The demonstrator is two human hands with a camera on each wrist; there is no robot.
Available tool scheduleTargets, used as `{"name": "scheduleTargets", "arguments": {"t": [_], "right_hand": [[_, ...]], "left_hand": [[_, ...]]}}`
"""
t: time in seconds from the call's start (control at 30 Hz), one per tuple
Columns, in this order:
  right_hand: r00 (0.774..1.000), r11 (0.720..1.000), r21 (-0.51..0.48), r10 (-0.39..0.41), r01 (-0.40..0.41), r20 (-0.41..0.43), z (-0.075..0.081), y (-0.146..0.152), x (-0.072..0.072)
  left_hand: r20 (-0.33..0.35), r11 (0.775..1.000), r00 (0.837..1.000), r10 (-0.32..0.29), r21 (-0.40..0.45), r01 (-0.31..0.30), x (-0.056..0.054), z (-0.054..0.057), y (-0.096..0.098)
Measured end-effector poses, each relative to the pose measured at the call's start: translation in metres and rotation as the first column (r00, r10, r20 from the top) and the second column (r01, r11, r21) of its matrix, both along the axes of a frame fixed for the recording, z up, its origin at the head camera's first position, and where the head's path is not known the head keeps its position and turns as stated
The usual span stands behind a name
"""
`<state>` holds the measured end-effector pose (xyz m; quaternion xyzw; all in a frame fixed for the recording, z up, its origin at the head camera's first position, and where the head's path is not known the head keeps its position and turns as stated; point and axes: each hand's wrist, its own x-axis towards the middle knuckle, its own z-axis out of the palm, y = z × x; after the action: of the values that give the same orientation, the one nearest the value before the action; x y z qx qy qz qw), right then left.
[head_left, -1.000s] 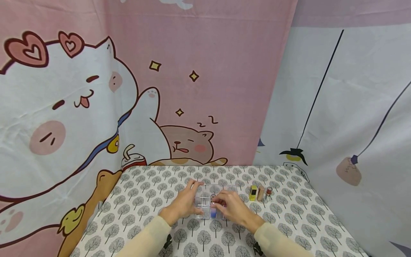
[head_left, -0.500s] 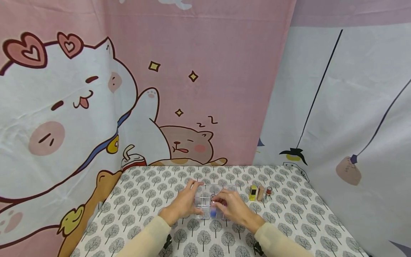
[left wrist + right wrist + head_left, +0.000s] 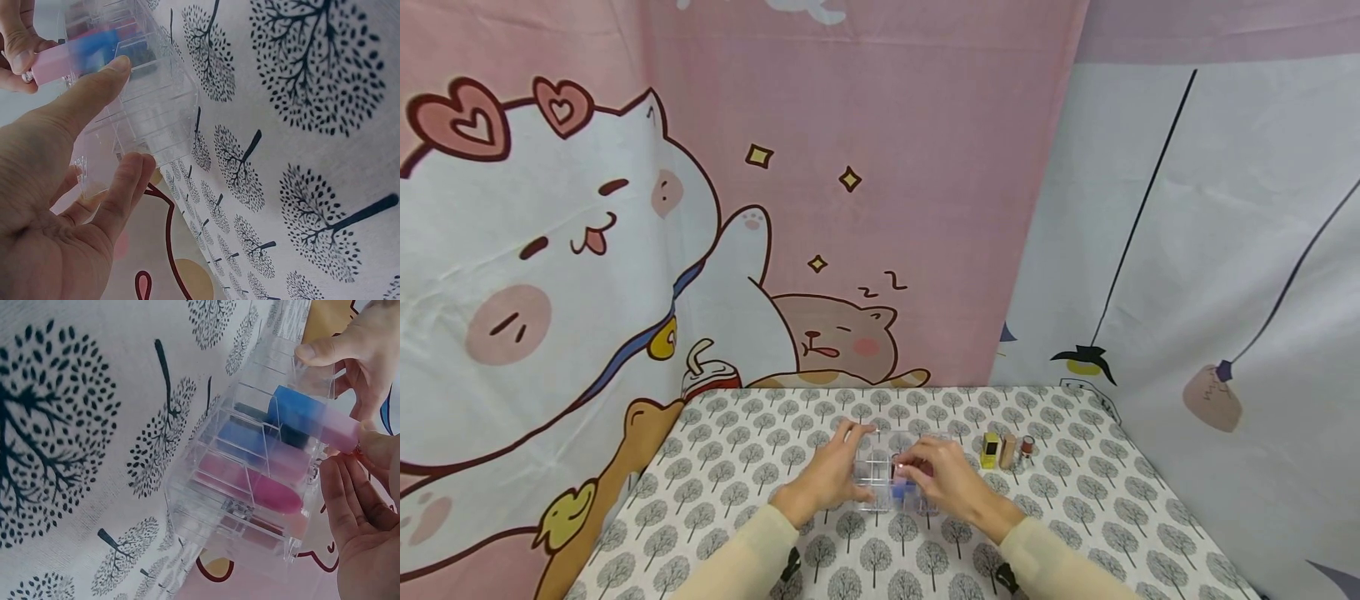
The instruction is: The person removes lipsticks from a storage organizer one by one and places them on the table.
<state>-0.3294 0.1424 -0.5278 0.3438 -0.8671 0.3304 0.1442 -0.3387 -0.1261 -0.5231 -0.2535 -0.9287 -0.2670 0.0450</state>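
A clear divided cosmetics organizer stands on the table. My left hand grips its left end, the thumb on the near side and the fingers opposite. With my right hand I pinch the pink end of a blue-and-pink lipstick tube. Its blue end points down at the organizer's compartments and overlaps them in both wrist views. Inside the organizer lie a magenta tube and a dark tube. A second blue-and-pink shape shows through the clear walls between them.
To the right of the organizer stand a yellow item with a black patch, a tan item and a small clear item with a reddish cap. A tree-print cloth covers the table, and a cartoon curtain hangs behind.
My right hand has shifted slightly right, and the blue-and-pink tube in its fingers has risen a little over the organizer. My left hand keeps its place.
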Motion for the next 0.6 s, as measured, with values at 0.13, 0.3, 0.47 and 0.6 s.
{"name": "scheduleTargets", "arguments": {"t": [0.13, 0.3, 0.47, 0.6], "right_hand": [[1.0, 1.0, -0.009, -0.005, 0.005, -0.027, 0.0021, 0.0012, 0.001], [0.997, 1.0, -0.022, 0.003, -0.004, -0.079, 0.0043, 0.0018, 0.0013], [0.997, 0.999, -0.036, 0.023, -0.026, -0.07, 0.0069, 0.0026, 0.0022], [0.998, 0.999, -0.045, 0.025, -0.028, -0.059, 0.0099, 0.0041, 0.0031]], "left_hand": [[-0.002, 1.0, 1.0, 0.004, -0.007, -0.004, 0.0003, -0.0005, 0.0004], [-0.003, 1.0, 1.0, 0.002, -0.006, -0.002, -0.0003, -0.0008, 0.0001], [-0.003, 1.0, 1.0, 0.002, -0.001, -0.002, -0.0006, -0.001, 0.0001], [-0.001, 1.0, 1.0, 0.003, 0.001, -0.003, -0.0002, -0.0008, 0.0]]}}
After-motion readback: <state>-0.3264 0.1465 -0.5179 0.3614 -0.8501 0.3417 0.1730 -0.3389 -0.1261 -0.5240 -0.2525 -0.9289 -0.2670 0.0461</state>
